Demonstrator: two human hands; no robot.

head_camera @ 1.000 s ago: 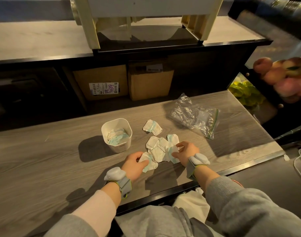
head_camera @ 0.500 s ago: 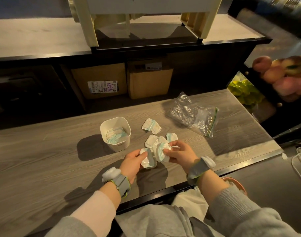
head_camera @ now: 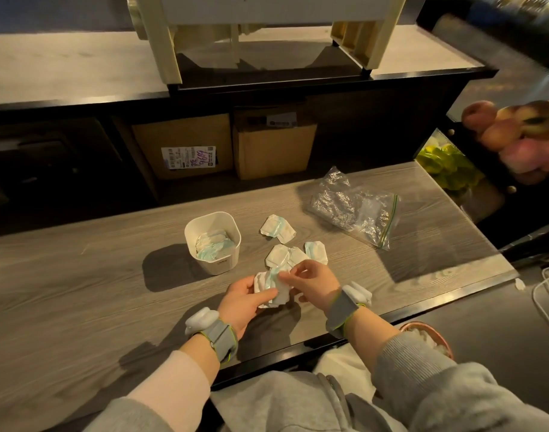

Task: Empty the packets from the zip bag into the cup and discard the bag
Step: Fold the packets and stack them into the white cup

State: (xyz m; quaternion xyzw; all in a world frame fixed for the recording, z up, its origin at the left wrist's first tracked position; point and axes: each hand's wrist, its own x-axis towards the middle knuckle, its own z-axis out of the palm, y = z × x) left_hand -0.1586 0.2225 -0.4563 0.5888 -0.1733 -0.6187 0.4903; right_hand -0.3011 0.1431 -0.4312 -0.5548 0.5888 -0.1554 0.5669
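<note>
A white cup (head_camera: pixel 217 266) stands on the wooden table (head_camera: pixel 79 291) with a few white-and-blue packets inside. My left hand (head_camera: pixel 240 302) holds a small stack of packets (head_camera: pixel 271 288) just above the table, right of the cup. My right hand (head_camera: pixel 312 283) pinches the top of that same stack. Loose packets (head_camera: pixel 293 255) lie behind my hands, and one more packet (head_camera: pixel 277 229) lies further back. The clear zip bag (head_camera: pixel 354 207), crumpled and with a green seal, lies flat at the far right of the table.
A dark counter (head_camera: pixel 64 70) with a cream stand on it rises behind the table. Two cardboard boxes (head_camera: pixel 276 148) sit under it. Fruit (head_camera: pixel 516 132) is piled at the right edge. A round pink-rimmed bin (head_camera: pixel 432 336) is below the table's front edge.
Both hands gathered packets off the table, lifted them and brought them together into one stack held between them.
</note>
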